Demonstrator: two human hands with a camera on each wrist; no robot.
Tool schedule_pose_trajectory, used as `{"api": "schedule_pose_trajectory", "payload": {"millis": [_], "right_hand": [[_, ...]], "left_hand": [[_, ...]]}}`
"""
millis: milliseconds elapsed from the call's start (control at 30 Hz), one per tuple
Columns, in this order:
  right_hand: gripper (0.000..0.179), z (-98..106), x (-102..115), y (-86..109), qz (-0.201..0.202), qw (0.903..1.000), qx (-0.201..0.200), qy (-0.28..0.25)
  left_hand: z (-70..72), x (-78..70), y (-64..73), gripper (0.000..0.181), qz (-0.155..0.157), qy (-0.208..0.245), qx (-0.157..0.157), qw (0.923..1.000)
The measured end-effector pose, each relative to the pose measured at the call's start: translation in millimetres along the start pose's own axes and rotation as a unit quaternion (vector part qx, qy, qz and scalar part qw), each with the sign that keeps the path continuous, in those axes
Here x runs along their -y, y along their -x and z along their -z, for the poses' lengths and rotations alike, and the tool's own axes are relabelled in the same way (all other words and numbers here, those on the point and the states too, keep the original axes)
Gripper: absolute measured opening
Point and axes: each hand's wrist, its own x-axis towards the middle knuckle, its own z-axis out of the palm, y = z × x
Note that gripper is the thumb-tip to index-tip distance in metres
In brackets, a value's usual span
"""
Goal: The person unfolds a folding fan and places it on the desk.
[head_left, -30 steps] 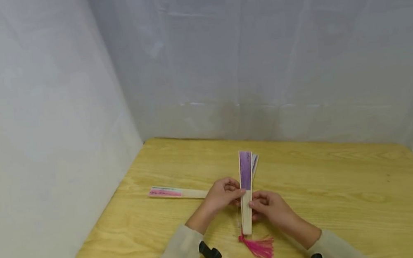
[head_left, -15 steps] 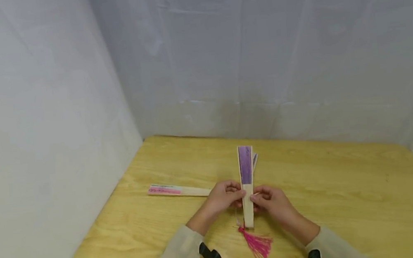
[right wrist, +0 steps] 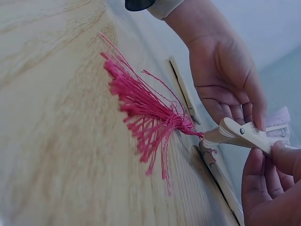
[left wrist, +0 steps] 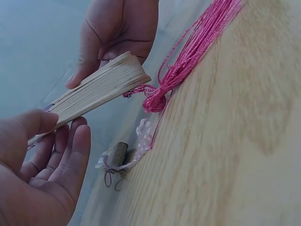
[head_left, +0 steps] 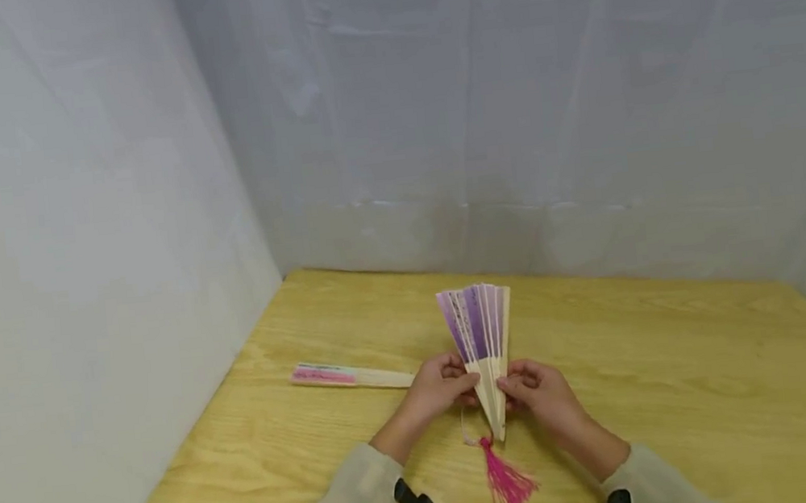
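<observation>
A purple folding fan (head_left: 479,325) stands partly spread between my two hands above the table. My left hand (head_left: 441,381) pinches its pale wooden ribs from the left, thumb in front. On the opposite edge, my right hand (head_left: 542,392) grips the ribs between thumb and curled fingers. From the fan's pivot end a pink tassel (head_left: 507,480) hangs down onto the wood. The right wrist view shows the riveted pivot (right wrist: 242,131) close up. A second folding fan (head_left: 349,375), folded up and pink-printed, lies left of my left hand, its handle end hidden behind that hand.
The wooden table (head_left: 678,387) runs back to a white sheet (head_left: 391,123). In the right wrist view two folded fans lie on the table, one farther off (right wrist: 183,87) and one nearer (right wrist: 218,181). A pale cord (left wrist: 143,134) lies by the tassel in the left wrist view.
The purple fan was folded up and has now fanned out to both sides between my hands. My right hand has shifted slightly right, and the spread leaf now hides the fan behind it.
</observation>
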Motion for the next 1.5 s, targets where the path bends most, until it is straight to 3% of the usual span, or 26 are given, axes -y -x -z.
{"api": "schedule_pose_trajectory", "payload": {"millis": [133, 400, 667, 833, 933, 1100, 1200, 1333, 1500], "right_hand": [[0.018, 1.0, 1.9, -1.4, 0.004, 0.9999, -0.014, 0.002], [0.020, -3.0, 4.8, -6.1, 0.001, 0.9988, -0.048, -0.001], [0.025, -5.3, 9.0, -10.2, 0.014, 0.9982, -0.057, -0.007], [0.046, -6.5, 11.2, -7.0, 0.063, 0.9964, -0.053, 0.022], [0.045, -4.8, 11.9, -5.6, 0.114, 0.9904, -0.050, 0.060], [0.028, 1.2, 11.3, -5.4, 0.181, 0.9701, -0.036, 0.157], [0.037, 6.7, 11.0, -5.5, 0.210, 0.9536, -0.007, 0.215], [0.050, 12.9, 10.6, -7.6, 0.260, 0.9246, 0.026, 0.277], [0.046, 17.4, 11.4, -9.0, 0.328, 0.8739, -0.002, 0.359]], "left_hand": [[-0.1, 1.3, -2.2, 0.014, -0.006, 0.002, -0.005, 1.0000], [-1.5, -0.7, -0.5, 0.044, 0.014, 0.016, 0.025, 0.9995], [-0.7, -0.1, -2.1, 0.045, -0.006, 0.037, -0.001, 0.9993], [-1.2, 2.2, -0.6, 0.045, -0.017, 0.050, -0.007, 0.9986], [-0.2, 2.3, -2.3, 0.045, -0.021, 0.054, -0.013, 0.9982], [3.4, 0.6, -5.5, 0.040, -0.025, 0.054, -0.025, 0.9979], [5.0, 1.4, -5.5, 0.039, -0.027, 0.054, -0.027, 0.9978], [6.6, 3.6, -4.7, 0.041, -0.027, 0.061, -0.027, 0.9974], [6.4, 3.4, -4.2, 0.041, -0.026, 0.073, -0.027, 0.9966]]}}
